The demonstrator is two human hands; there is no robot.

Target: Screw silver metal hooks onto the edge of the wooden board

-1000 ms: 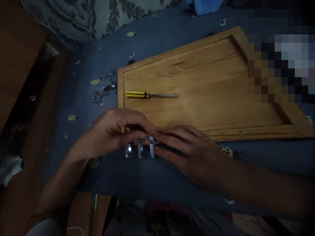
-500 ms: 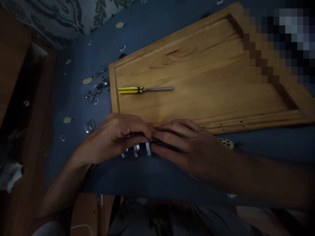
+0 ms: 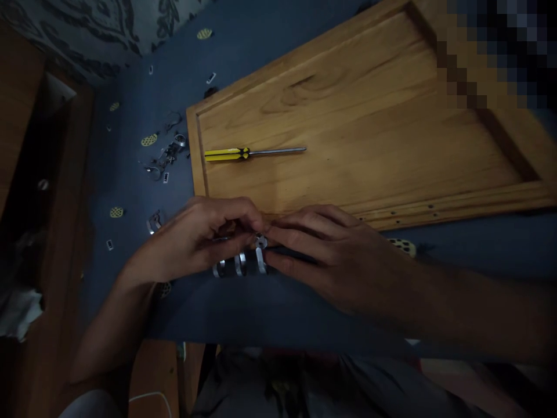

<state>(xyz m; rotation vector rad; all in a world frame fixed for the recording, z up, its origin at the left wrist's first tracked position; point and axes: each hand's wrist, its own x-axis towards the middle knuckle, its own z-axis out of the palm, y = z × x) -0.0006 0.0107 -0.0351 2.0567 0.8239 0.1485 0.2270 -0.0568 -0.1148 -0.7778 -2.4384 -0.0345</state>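
Touching a metal bracket (image 3: pixel 261 260), left hand (image 3: pixel 208 233) meets right hand (image 3: pixel 331 247).

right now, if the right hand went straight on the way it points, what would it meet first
The right hand would most likely meet the rightmost curved metal bracket, just ahead of its fingers, with the left hand close beyond; whether bracket and fingers already touch is unclear.

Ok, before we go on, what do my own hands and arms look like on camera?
Your left hand and right hand are ungloved, with no rings or watch visible. Both forearms are bare; a pale grey sleeve shows at the left arm's lower end of the picture.
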